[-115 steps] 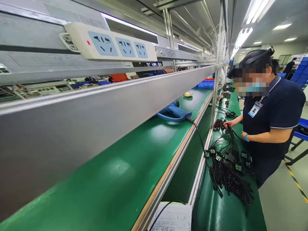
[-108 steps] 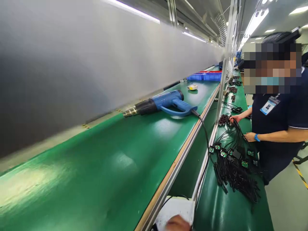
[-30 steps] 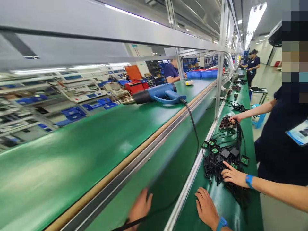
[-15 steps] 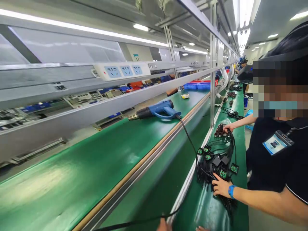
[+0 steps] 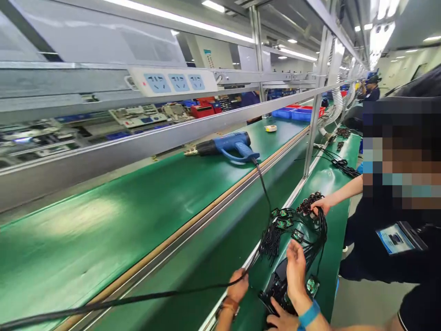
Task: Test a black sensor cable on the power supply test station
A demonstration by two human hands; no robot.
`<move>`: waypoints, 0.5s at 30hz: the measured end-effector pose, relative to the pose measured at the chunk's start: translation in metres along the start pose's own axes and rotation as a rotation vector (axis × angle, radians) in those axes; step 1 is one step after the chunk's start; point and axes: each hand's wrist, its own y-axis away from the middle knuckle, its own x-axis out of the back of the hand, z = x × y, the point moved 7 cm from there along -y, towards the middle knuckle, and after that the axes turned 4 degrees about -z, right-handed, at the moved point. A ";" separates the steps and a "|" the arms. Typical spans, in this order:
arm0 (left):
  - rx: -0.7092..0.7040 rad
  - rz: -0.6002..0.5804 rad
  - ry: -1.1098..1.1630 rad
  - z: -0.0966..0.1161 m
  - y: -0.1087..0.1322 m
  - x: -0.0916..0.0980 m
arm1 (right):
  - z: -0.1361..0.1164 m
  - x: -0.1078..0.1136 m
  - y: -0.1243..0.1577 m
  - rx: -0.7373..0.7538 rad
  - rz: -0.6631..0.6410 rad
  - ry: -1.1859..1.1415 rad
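Observation:
My left hand (image 5: 237, 286), with a brown band at the wrist, is closed around a black cord (image 5: 172, 293) beside the bench's metal edge. From there the cord runs to the lower left and, the other way, up toward the blue heat gun (image 5: 234, 146) on the upper green surface. At the bottom, my right hand (image 5: 284, 318) has its fingers apart against black parts (image 5: 275, 287) on the lower bench. A co-worker's hand with a blue wristband (image 5: 296, 264) is raised just above it. The co-worker's other hand (image 5: 323, 205) grips black cables (image 5: 322, 227) near dark round pieces (image 5: 305, 205).
Small green circuit boards (image 5: 284, 224) with black leads lie along the lower bench. A metal post (image 5: 312, 138) and a rail with a white socket strip (image 5: 175, 82) cross in front. Blue bins (image 5: 298, 113) stand farther back. The co-worker (image 5: 389, 248) is close on the right.
My hands have come farther into view, and the left has lifted the cord higher. The co-worker's wristbanded hand has risen off the cables. The boards lie more to the left, and the view has shifted.

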 end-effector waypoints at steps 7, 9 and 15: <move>-0.071 0.075 0.027 0.056 -0.014 -0.034 | 0.076 0.041 -0.020 -0.263 0.371 0.286; -0.087 0.080 0.061 0.068 -0.037 -0.032 | 0.095 0.064 -0.008 -0.263 0.359 0.383; -0.121 0.027 0.122 0.099 -0.111 -0.031 | 0.118 0.129 -0.001 -0.216 0.338 0.800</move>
